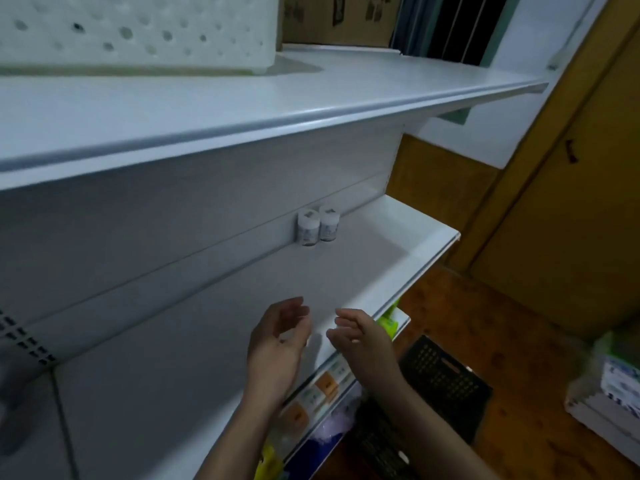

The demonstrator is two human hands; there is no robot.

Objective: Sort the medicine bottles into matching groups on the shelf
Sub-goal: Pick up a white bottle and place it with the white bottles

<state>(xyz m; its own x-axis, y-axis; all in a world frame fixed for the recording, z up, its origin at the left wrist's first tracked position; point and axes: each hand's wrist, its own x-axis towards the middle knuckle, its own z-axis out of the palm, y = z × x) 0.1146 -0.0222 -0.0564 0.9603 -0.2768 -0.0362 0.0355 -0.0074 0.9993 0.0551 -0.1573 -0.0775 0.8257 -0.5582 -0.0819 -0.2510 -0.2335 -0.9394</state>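
Note:
Two small white medicine bottles (317, 225) with printed labels stand side by side, touching, at the back of the middle white shelf (408, 271). My left hand (278, 341) and my right hand (360, 341) hover over the front part of that shelf, well in front of the bottles. Both hands are blurred, their fingers loosely curled and apart, with nothing visible in them.
An upper shelf (242, 109) overhangs, carrying a white perforated basket (138, 29) and a cardboard box (339, 19). Below the middle shelf lie packaged goods (325, 386). A black crate (443, 375) sits on the wooden floor, and a wooden door (561, 209) is on the right.

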